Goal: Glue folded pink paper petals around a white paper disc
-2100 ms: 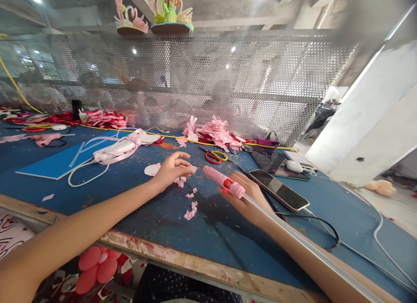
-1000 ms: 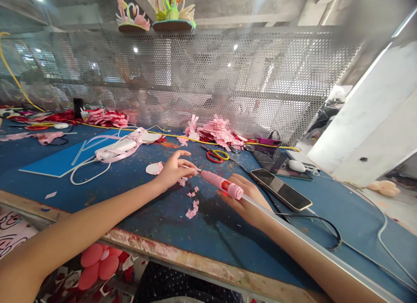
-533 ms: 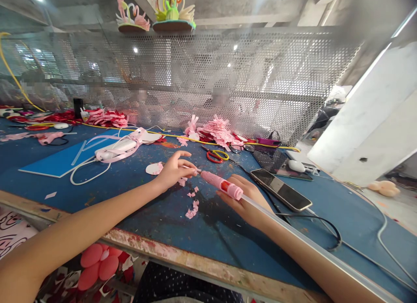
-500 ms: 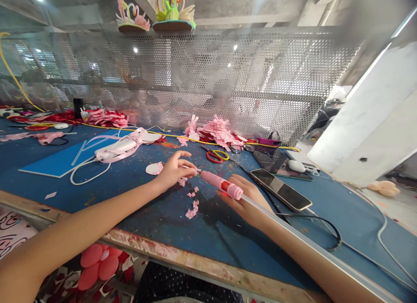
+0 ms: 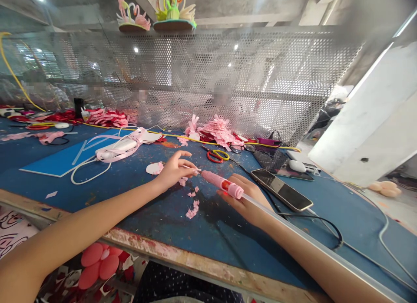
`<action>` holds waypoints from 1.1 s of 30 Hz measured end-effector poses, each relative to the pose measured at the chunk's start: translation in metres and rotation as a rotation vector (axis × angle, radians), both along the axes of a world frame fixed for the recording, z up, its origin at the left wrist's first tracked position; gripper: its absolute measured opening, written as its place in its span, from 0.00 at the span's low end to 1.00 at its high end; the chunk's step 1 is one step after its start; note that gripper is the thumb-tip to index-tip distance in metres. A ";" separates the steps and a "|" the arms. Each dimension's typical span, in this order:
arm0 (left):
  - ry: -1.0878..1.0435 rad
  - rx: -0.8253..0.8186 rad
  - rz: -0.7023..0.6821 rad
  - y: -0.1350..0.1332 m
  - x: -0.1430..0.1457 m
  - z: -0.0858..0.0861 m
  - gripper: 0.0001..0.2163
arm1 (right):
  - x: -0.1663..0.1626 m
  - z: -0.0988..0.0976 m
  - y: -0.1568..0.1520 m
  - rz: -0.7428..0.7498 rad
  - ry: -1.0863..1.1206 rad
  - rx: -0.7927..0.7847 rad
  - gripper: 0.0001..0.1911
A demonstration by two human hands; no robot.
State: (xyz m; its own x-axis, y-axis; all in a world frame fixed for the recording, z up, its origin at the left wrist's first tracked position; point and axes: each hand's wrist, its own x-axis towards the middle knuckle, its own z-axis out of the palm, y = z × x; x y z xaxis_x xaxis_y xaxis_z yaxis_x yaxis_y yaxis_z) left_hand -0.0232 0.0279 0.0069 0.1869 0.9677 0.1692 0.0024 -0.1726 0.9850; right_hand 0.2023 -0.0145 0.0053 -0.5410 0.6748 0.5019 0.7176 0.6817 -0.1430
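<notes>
My right hand [image 5: 248,199] grips a pink glue gun [image 5: 221,184] with a clear glue stick [image 5: 293,231] running back along my forearm. Its nozzle points left and meets the small pink piece pinched in the fingertips of my left hand [image 5: 174,168], index finger raised. Small pink paper scraps [image 5: 192,205] lie on the blue table [image 5: 130,186] just below both hands. A white and pink oval piece [image 5: 153,168] rests left of my left hand.
A phone [image 5: 282,189] lies right of my right hand, red-and-yellow scissors [image 5: 215,155] behind it. A pile of pink cut pieces [image 5: 215,131] sits at the mesh screen [image 5: 208,77]. White device wrapped in pink ribbon [image 5: 117,149] on a blue sheet, cables at right.
The glue gun's tip moved left to meet the piece in my left hand about two seconds ago; both hands have held almost still since.
</notes>
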 end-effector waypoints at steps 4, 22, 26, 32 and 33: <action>0.008 0.002 0.008 0.000 0.000 0.000 0.21 | 0.000 0.001 -0.001 0.004 -0.002 -0.001 0.14; 0.022 0.010 0.003 -0.002 0.000 0.001 0.21 | 0.000 -0.001 -0.003 -0.015 -0.031 0.003 0.13; 0.021 0.012 0.004 0.000 -0.001 -0.001 0.22 | 0.001 0.000 -0.001 -0.005 -0.021 -0.003 0.13; 0.019 0.014 -0.003 0.001 0.000 -0.001 0.23 | 0.000 0.001 -0.002 -0.017 -0.025 0.000 0.15; 0.021 0.014 -0.002 0.001 0.000 -0.001 0.23 | 0.000 0.000 -0.002 -0.018 -0.029 0.002 0.15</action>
